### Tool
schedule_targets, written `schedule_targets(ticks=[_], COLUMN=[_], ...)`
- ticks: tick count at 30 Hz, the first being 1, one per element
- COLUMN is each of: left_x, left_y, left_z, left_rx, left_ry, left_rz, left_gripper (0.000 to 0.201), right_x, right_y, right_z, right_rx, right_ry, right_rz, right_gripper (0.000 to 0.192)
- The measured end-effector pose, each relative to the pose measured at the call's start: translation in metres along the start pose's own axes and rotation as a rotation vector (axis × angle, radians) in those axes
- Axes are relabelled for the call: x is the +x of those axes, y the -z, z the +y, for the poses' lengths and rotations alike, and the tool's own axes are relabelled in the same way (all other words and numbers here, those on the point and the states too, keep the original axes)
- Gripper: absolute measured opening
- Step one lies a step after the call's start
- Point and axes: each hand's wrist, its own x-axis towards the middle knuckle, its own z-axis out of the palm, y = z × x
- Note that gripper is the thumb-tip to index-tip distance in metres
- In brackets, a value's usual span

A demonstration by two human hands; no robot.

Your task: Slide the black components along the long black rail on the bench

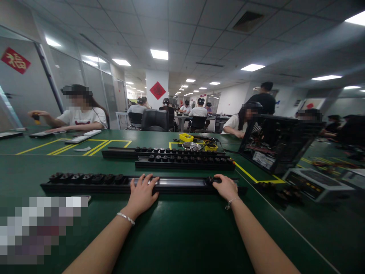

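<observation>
Here, closest to me, both forearms reach out over the green table [182,236], each wrist with a thin bracelet. My left hand [142,194] lies flat on the long black rail [182,183], fingers spread and loose, pressing down rather than gripping; that looks to me like a steadying hold, keeping the rail from sliding. My right hand [226,186] sits farther along the same rail, fingers curled over a small black knob [212,179] at the end of the shiny bare stretch, seemingly pinching it, though the fingertips are hidden behind the hand. The rail lies across the table just in front of me, and a row of black knobs [85,177] crowds its left part, with the middle bare between my hands.

Beyond it lie two more rails [182,160], parallel and close together, both filled with knobs, probably set aside out of the way. Behind them stand a yellow tray [186,137] and a metal bowl [191,146], near enough to reach. To the right, an open computer case [278,142] stands tilted. Farther off, a person in a white shirt [82,116] sits at the table's left, and other people work at distant desks.
</observation>
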Motion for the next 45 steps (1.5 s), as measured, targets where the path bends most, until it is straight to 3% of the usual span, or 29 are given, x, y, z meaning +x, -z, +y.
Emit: schedule_targets(ticks=[8, 18, 45], left_x=[0.000, -0.001, 0.000], left_y=[0.000, 0.002, -0.001], left_z=[0.000, 0.002, 0.001], left_rx=[0.005, 0.007, 0.014], left_ry=[-0.012, -0.006, -0.014], left_rz=[0.009, 0.009, 0.025], left_gripper=[0.053, 0.053, 0.053], right_x=[0.002, 0.004, 0.006], right_y=[0.003, -0.004, 0.001], right_z=[0.009, 0.017, 0.013], right_rx=[0.076, -0.030, 0.005], right_ry=[-0.020, -0.013, -0.058], right_rz=[-0.011, 0.060, 0.057], right_gripper=[0.041, 0.044, 0.042])
